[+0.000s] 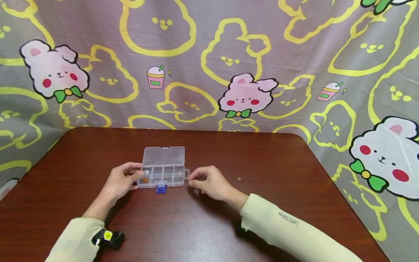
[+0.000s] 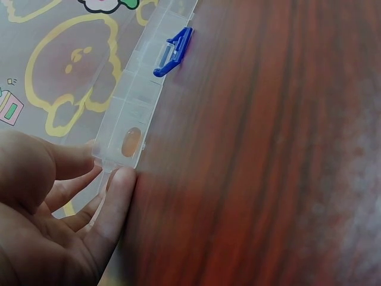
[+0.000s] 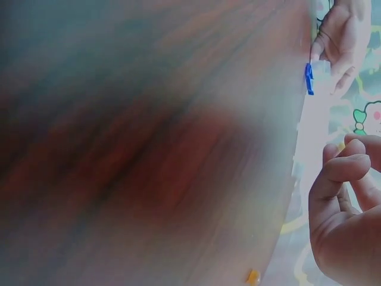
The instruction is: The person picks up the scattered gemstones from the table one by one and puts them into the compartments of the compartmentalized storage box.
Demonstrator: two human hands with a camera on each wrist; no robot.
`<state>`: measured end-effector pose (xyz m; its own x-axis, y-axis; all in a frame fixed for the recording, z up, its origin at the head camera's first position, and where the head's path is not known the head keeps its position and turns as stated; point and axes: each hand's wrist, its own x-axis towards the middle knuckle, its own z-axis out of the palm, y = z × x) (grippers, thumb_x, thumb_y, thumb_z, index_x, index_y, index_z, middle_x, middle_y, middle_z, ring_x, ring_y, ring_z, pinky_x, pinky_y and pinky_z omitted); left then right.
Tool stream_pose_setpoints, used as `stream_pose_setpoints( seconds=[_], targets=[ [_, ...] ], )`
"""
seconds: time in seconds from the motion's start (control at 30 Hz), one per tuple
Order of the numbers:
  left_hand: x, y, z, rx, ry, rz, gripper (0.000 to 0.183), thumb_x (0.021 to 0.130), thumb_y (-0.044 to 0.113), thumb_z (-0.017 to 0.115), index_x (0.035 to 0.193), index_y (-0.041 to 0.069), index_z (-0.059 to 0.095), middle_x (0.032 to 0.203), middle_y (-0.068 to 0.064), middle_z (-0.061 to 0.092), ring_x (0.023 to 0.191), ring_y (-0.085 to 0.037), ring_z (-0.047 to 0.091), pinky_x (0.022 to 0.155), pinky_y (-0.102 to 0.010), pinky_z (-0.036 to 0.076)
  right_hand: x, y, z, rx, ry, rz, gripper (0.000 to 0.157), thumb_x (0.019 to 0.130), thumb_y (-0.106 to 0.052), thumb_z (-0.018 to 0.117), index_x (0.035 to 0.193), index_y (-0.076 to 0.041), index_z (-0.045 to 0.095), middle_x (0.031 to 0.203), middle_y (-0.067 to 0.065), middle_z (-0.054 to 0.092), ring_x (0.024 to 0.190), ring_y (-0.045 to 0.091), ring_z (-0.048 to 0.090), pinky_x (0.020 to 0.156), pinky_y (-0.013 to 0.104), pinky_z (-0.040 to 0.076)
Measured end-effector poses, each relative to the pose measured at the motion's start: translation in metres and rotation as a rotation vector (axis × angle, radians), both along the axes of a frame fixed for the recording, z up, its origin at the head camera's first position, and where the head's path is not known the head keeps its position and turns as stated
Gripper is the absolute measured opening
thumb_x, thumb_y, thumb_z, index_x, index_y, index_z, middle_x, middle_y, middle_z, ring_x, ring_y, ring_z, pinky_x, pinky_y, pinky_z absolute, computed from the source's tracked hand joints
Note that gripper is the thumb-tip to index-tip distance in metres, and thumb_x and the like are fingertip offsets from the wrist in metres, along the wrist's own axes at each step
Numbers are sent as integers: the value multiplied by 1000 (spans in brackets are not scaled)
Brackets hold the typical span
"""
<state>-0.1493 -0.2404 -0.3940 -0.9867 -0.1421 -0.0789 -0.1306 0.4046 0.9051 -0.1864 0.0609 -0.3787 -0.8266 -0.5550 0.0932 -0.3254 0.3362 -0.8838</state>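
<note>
Gripping the left end of the clear, open-lidded box (image 1: 168,170) on the tabletop (image 1: 226,225) between thumb and fingers, the left hand (image 1: 121,179) faces the right hand (image 1: 212,182), curled beside the other end, its hold, if any, unclear.

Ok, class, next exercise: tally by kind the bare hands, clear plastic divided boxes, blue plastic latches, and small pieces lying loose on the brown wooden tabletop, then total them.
Bare hands: 2 (left hand, right hand)
Clear plastic divided box: 1
Blue plastic latch: 1
Small yellow-brown piece loose on the brown wooden tabletop: 1
Total: 5
</note>
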Motion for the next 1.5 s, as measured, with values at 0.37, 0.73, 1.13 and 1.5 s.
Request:
stream_pose_setpoints(
  seconds=[0.37,0.73,1.13,1.5],
  targets=[
    [0,-2,0,4,15,3,35,100,5,62,133,-5,57,110,-21,63,84,-16,61,65,-28,59,-4,-11,-1,-6,-7,-4,5,89,-2,74,94,-1,76,76,-1,70,48,10,53,47,23,48],
    [0,-2,0,19,17,0,35,100,5,62,133,-6,57,109,-20,64,83,-13,62,65,-29,59,-7,-30,6,-21,14,12,4,89,-2,74,93,-1,75,74,0,69,47,9,53,47,22,48],
    [0,0,1,-3,0,1,36,100,7,62,134,-4,57,112,-21,64,88,-19,62,67,-30,60,-9,-52,10,-13,-1,19,3,90,-4,74,92,-3,76,75,-5,68,48,9,52,49,21,48],
    [-1,0,2,10,0,-1,36,101,8,62,134,-5,57,113,-22,65,85,-20,62,67,-30,60,-14,-66,11,-3,49,-2,4,88,-6,77,90,-3,77,76,-4,70,57,3,54,51,17,45]
  ],
)
